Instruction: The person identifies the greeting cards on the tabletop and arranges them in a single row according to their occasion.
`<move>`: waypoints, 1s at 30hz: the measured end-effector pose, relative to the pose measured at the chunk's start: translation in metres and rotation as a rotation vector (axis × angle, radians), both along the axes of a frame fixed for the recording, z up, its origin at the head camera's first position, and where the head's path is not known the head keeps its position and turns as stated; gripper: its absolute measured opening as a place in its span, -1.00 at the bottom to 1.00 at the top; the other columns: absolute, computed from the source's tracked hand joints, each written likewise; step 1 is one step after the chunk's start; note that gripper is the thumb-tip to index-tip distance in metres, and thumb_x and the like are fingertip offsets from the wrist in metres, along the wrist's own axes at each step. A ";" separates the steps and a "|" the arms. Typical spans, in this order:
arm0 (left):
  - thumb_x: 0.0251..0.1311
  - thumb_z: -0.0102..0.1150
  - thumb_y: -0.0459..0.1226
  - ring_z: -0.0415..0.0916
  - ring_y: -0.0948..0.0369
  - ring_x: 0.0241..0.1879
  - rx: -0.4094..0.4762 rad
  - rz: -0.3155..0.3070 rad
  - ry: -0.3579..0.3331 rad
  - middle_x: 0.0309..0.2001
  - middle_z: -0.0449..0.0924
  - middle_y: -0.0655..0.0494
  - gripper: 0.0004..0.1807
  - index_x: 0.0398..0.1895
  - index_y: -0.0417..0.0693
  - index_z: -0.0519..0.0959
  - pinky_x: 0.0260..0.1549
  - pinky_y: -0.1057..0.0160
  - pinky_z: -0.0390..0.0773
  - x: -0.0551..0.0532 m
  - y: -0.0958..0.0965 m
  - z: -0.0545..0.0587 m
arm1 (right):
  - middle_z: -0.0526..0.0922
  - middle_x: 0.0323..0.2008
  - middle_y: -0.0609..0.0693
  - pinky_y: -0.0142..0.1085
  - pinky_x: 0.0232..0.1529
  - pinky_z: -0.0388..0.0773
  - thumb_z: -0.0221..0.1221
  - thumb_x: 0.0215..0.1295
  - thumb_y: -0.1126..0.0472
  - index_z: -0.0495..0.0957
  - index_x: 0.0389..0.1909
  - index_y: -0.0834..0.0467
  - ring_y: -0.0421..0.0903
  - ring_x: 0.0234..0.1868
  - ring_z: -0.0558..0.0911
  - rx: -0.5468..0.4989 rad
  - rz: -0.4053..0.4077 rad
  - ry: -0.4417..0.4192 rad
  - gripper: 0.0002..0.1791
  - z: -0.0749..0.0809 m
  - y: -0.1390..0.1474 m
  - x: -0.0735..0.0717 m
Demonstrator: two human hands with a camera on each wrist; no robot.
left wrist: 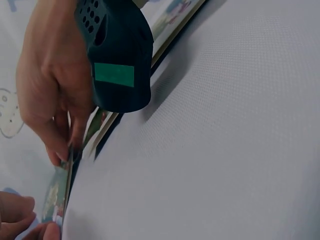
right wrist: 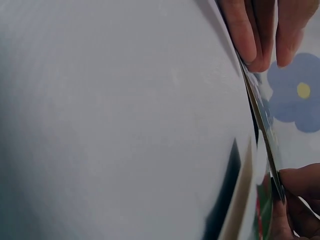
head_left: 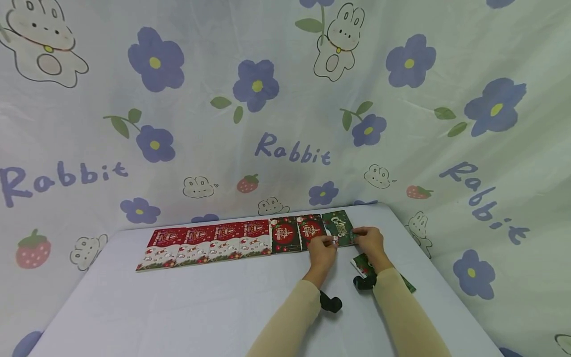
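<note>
A green Christmas card (head_left: 337, 222) is at the right end of a row of cards, its near edge slightly tilted. My left hand (head_left: 322, 252) pinches its near left corner, fingertips close to the neighbouring dark card (head_left: 311, 225) with a red circle. At the right edge my right hand (head_left: 371, 243) grips the same card; the right wrist view shows the thumb (right wrist: 300, 180) on one side and a finger beneath. Under my right wrist, partly hidden by the arm, lies another green card (head_left: 362, 264).
Several red and white Christmas cards (head_left: 194, 246) and a second dark card (head_left: 284, 235) continue the row leftward along the back of the white table (head_left: 200, 307). Behind it hangs a curtain (head_left: 294, 183) printed with rabbits and flowers. Dark devices are strapped to both wrists.
</note>
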State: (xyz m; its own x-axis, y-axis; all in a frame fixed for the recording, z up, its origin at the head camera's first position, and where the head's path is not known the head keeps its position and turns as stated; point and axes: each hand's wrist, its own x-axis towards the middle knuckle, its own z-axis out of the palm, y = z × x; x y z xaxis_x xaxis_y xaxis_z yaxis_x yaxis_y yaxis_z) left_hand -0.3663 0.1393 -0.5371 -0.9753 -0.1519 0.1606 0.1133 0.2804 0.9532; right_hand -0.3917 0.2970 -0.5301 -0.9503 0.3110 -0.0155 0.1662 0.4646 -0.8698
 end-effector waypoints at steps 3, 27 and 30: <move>0.13 0.47 -0.51 0.63 0.22 -0.35 0.001 -0.011 -0.010 -0.34 0.75 -0.11 -0.86 -0.22 -0.36 0.78 -0.33 0.22 0.64 0.000 -0.001 0.001 | 0.73 0.03 0.32 0.13 0.21 0.51 0.29 0.20 0.49 0.73 0.01 0.37 0.29 0.17 0.60 0.039 0.003 0.011 -0.67 -0.001 -0.002 0.000; 0.15 0.43 -0.51 0.58 0.26 -0.36 0.009 -0.046 -0.006 -0.33 0.73 -0.11 -0.79 -0.14 -0.44 0.75 -0.34 0.26 0.62 0.001 -0.002 0.000 | 0.75 -0.06 0.33 0.13 0.11 0.58 0.36 0.19 0.46 0.76 -0.10 0.39 0.33 0.08 0.64 0.102 -0.045 0.052 -0.76 -0.001 -0.006 0.005; 0.15 0.43 -0.51 0.59 0.26 -0.35 0.018 -0.048 -0.008 -0.31 0.73 -0.14 -0.78 -0.13 -0.45 0.74 -0.33 0.25 0.63 0.001 -0.002 0.000 | 0.74 -0.02 0.34 0.12 0.11 0.58 0.33 0.19 0.47 0.76 -0.11 0.38 0.33 0.11 0.62 0.089 -0.042 0.031 -0.76 0.000 -0.005 0.007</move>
